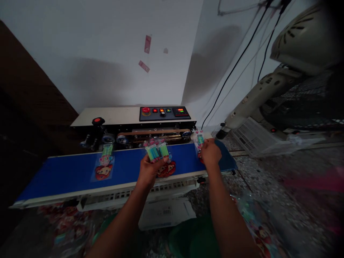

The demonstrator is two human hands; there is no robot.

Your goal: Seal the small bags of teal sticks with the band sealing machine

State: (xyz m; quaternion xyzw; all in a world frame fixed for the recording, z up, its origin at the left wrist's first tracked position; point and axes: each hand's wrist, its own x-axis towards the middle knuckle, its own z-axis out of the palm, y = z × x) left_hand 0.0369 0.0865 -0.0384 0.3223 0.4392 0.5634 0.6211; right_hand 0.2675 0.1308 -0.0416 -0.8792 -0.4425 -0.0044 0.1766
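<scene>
Over the blue belt [67,175], left hand [148,171] is up with fingers clamped round a bunch [156,150] of packets, green and blue sticks fanned out above the knuckles, held just in front of the sealer [113,116]. A red-haired cartoon print shows right beside that hand; part of the bunch or lying on the belt, I can't tell. Across to the right hand [211,153]: fingertips pinched on a single packet [200,139], at the belt's right end, close against the sealer's rollers. Further left, well apart from both hands, a loose packet [104,165] lies flat on the belt, sticks pointing at the machine. On top of the sealer, the panel [164,113] is lit, red button, small lights, a red readout. Out to the right, a pale crate [252,138] sits on the floor, a fan [303,39] looms above it, and black cables [242,53] run down the white wall [107,43].
</scene>
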